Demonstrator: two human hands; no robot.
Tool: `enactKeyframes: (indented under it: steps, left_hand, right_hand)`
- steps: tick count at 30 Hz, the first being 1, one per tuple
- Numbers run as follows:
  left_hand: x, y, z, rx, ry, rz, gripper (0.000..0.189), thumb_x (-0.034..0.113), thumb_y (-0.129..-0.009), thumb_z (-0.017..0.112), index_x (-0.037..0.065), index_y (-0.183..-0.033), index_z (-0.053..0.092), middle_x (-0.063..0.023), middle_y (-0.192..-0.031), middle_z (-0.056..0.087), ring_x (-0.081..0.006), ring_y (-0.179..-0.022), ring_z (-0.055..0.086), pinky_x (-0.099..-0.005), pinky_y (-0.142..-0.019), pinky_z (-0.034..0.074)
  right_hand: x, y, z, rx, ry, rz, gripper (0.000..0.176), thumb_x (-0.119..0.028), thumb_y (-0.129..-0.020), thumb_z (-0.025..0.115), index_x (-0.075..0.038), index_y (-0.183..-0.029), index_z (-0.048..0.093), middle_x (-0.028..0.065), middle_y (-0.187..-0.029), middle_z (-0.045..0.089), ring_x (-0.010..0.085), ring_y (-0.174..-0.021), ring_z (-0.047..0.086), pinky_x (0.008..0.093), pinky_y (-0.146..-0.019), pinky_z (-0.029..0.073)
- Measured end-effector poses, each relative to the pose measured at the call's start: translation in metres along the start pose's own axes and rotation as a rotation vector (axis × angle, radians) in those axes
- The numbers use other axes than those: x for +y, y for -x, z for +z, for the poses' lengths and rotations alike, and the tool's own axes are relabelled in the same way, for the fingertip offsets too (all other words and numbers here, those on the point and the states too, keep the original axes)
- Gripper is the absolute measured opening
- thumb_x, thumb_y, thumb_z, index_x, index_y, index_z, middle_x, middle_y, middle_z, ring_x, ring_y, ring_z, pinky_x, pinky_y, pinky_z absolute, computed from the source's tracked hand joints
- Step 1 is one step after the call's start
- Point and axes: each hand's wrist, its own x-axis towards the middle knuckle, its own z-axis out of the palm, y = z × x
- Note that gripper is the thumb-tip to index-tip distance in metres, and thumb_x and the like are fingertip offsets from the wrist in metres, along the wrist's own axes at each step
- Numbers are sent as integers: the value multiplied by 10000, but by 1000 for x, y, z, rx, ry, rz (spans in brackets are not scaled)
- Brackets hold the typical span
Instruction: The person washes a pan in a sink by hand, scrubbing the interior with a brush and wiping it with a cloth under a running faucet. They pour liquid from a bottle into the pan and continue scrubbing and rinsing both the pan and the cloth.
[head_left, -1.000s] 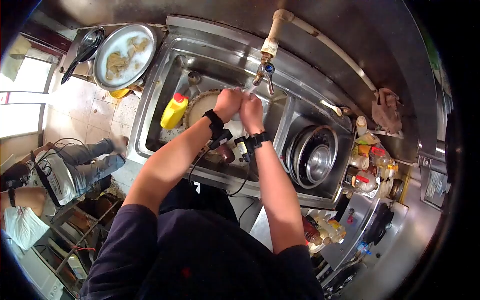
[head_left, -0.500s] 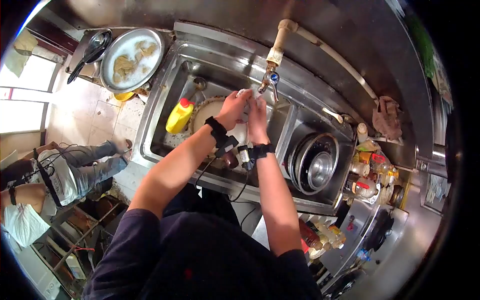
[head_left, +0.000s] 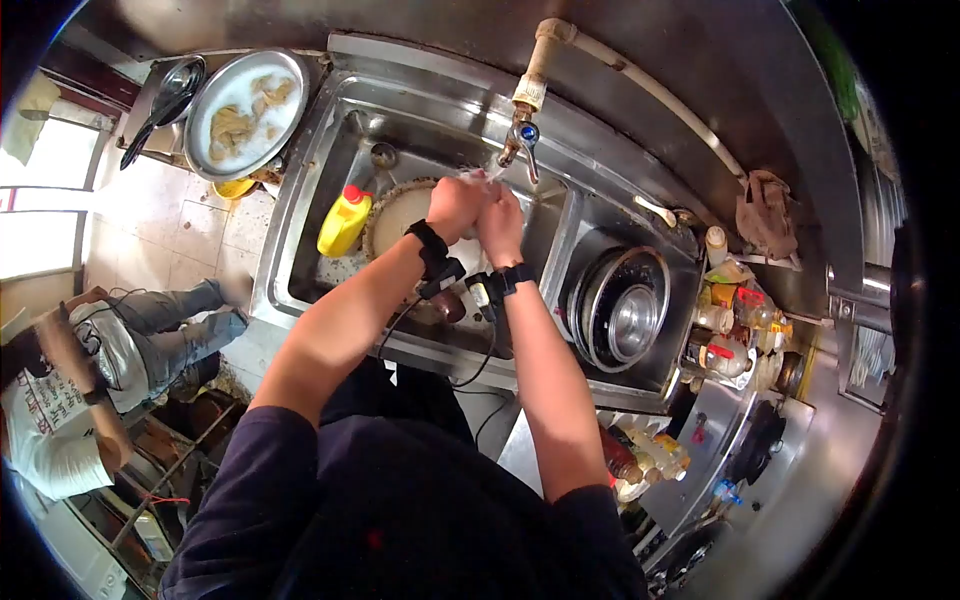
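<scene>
Under the running tap [head_left: 521, 135], my left hand [head_left: 457, 207] and my right hand [head_left: 500, 222] are pressed together with curled fingers. Water splashes over them, and a small pale wet thing shows at the left fingertips; I cannot tell what it is. Below the hands, in the left sink basin, sits a round pan [head_left: 402, 222] with a speckled rim and cloudy contents, partly hidden by my left wrist. A yellow bottle [head_left: 341, 228] with a red cap leans at its left. A ladle [head_left: 383, 156] lies behind the pan.
Stacked metal bowls [head_left: 633, 325] fill the right sink basin [head_left: 590, 225]. On the left ledge stands a large metal basin [head_left: 196, 150] of foamy water and tan cloths. Bottles and jars [head_left: 725, 352] crowd the right side. Another person [head_left: 70, 400] is at the lower left.
Both hands have drawn closer together under the tap, their fingers more closed. The view has shifted slightly. The other person has raised an arm.
</scene>
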Motion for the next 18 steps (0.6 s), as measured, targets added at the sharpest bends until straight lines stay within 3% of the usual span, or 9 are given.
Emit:
enactKeyframes:
  steps: [3, 5, 9, 10, 12, 13, 15, 16, 18]
  left_hand:
    - [-11, -4, 9, 21, -251, 96, 376, 281, -950, 479, -5, -1142, 627, -212, -890, 674, -340, -811, 674, -392, -723, 545]
    - [20, 12, -5, 148, 346, -190, 551, 432, -929, 546, -105, -895, 662, -249, -885, 682, -320, -824, 701, -407, -688, 564]
    - [41, 19, -31, -16, 447, -333, 536, 439, -944, 548, -83, -904, 658, -165, -790, 682, -272, -699, 688, -370, -595, 555]
    - [41, 23, -38, -103, 555, -309, 400, 367, -947, 562, -23, -1015, 621, -109, -859, 663, -212, -766, 654, -337, -642, 540]
    - [43, 32, -43, -193, 659, -286, 311, 294, -950, 576, 38, -1126, 584, -52, -928, 645, -152, -834, 621, -303, -689, 525]
    - [46, 38, -43, -107, 859, -249, 327, 307, -941, 595, 26, -1109, 587, -49, -922, 645, -152, -816, 620, -318, -650, 523]
    - [50, 48, -45, -21, 1060, -210, 346, 320, -933, 613, 14, -1091, 590, -46, -916, 645, -152, -798, 618, -332, -612, 521]
    - [51, 52, -48, -45, 1022, -208, 326, 295, -930, 618, 26, -1111, 586, -41, -964, 639, -142, -842, 611, -338, -638, 520]
    - [50, 54, -46, -72, 988, -211, 311, 270, -927, 622, 38, -1130, 582, -35, -1013, 632, -131, -886, 604, -344, -664, 519]
  right_hand:
    - [13, -4, 3, 50, 6, -123, 405, -326, -973, 459, 23, -906, 654, 256, -856, 661, 402, -818, 646, 416, -736, 494]
    - [36, -17, 12, 53, 21, -119, 436, -341, -981, 443, 27, -887, 657, 255, -823, 653, 393, -785, 638, 421, -735, 493]
    - [48, -32, 3, -131, -70, 41, 455, -367, -998, 413, 22, -976, 647, 222, -853, 659, 368, -748, 607, 438, -740, 496]
    - [50, -34, 0, -134, -72, 39, 455, -367, -998, 413, 22, -976, 647, 222, -853, 659, 368, -748, 607, 438, -740, 496]
    - [47, -32, -3, -291, -767, 279, 438, -398, -1004, 422, 0, -1120, 563, 90, -986, 655, 229, -912, 650, 338, -782, 506]
    - [46, -30, -5, -289, -770, 278, 438, -398, -1004, 422, 0, -1120, 563, 90, -986, 655, 229, -912, 650, 338, -782, 506]
    - [16, -11, -15, -100, -596, 274, 459, -375, -1001, 439, -6, -1267, 494, 202, -1113, 601, 381, -913, 582, 455, -807, 487]
    - [21, -13, -13, -100, -596, 273, 459, -375, -1001, 439, -6, -1267, 494, 202, -1113, 601, 381, -913, 582, 455, -807, 487]
    - [30, -10, -10, 125, 66, -245, 449, -362, -990, 481, -5, -1263, 489, 235, -1172, 552, 380, -1074, 525, 449, -921, 426]
